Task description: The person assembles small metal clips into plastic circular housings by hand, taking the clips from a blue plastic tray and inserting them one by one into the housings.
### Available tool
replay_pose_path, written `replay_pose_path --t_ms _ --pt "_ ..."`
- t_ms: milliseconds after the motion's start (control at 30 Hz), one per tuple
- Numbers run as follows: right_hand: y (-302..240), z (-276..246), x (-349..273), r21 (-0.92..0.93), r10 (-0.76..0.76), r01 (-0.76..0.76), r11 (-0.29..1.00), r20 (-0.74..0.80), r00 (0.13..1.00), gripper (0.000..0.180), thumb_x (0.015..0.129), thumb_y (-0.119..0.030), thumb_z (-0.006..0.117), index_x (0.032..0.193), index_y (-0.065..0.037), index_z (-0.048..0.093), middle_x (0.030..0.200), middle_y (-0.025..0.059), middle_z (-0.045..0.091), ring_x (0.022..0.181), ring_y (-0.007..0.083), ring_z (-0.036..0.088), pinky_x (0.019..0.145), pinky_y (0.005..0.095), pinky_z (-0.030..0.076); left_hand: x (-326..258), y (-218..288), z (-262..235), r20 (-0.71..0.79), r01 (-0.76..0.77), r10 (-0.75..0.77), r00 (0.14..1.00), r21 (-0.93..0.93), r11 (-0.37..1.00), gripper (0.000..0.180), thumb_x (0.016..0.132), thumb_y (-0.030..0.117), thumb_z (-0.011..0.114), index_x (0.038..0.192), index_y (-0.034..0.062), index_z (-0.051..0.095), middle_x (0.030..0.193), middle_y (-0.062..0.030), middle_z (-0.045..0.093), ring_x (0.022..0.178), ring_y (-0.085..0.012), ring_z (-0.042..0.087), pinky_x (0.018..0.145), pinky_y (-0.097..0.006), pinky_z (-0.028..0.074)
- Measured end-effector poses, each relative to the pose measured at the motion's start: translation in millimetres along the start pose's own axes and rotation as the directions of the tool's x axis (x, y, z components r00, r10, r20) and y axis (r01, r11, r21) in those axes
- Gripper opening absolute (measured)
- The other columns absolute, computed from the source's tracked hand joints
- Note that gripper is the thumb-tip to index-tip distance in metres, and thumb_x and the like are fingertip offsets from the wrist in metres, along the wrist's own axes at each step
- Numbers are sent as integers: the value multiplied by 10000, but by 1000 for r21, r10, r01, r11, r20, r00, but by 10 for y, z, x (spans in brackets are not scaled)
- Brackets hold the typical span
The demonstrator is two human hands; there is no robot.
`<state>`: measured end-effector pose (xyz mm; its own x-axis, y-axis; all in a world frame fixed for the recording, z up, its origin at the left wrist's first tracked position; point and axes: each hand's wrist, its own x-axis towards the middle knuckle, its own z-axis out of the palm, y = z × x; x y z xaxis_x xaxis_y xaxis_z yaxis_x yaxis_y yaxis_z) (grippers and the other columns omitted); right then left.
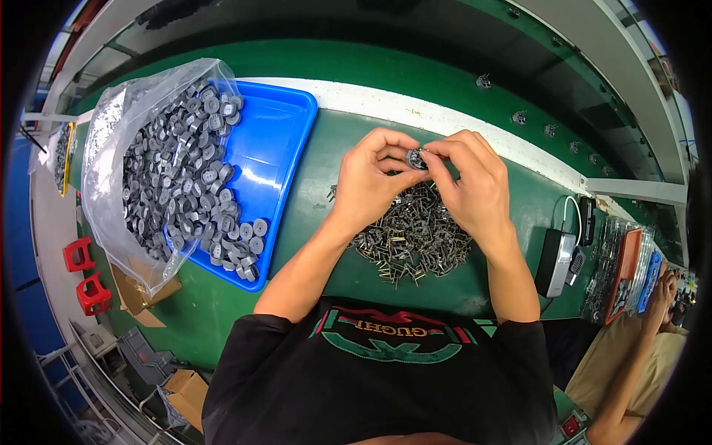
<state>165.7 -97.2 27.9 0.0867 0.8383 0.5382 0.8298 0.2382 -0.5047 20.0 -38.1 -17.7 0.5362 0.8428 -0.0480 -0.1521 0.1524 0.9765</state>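
Note:
My left hand (374,178) pinches a small round dark-grey plastic part (417,159) between thumb and forefinger. From the other side, my right hand (471,178) closes its thumb and fingertips on the same part's right edge; any smaller piece in that pinch is hidden. Both hands are raised over a heap of small black parts with thin metal prongs (415,241) on the green tabletop. To the left, a clear plastic bag (107,170) spills many round grey plastic parts (178,178) into a blue tray (263,148).
Beyond a white ledge (371,96) runs a green strip with several small dark assemblies (519,117) spaced along it. Right of me stand a black-and-silver device (556,263) with a cable, and an orange tray (625,263). A co-worker's arm (630,371) is at far right. Red stools (92,294) stand at left.

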Motion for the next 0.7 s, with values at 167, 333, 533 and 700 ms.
replay_pose_path --t_ms 167,333,533,700 --pt "-15 49 -22 -74 -48 47 996 -4 999 124 722 -41 749 799 -49 652 746 51 577 659 234 560 564 344 465 9 -40 11 -27 -139 141 990 86 987 370 726 -80 774 1038 -27 583 987 -101 636 822 -123 669 700 -236 576" --pt "-57 157 2 234 148 -148 961 18 989 133 785 -42 729 907 -22 683 760 26 592 684 154 574 580 289 470 -36 43 -45 -88 -204 204 975 6 979 381 731 -110 758 1050 -27 565 1023 -86 610 914 -132 627 751 -244 552" --pt "220 130 69 516 453 -703 490 538 711 219 846 -63 708 1050 16 693 826 18 669 777 74 580 657 220 451 -83 289 -207 62 -461 572 818 666 586 405 648 60 818 1000 81 620 925 -83 595 894 -260 576 793 -365 482" --pt "917 279 516 -51 330 -329 943 273 904 235 815 -215 710 980 -50 734 848 128 690 753 239 630 714 336 481 -516 517 -814 -164 34 552 818 971 239 226 738 162 771 927 72 686 914 -129 612 916 -315 572 829 -418 454"
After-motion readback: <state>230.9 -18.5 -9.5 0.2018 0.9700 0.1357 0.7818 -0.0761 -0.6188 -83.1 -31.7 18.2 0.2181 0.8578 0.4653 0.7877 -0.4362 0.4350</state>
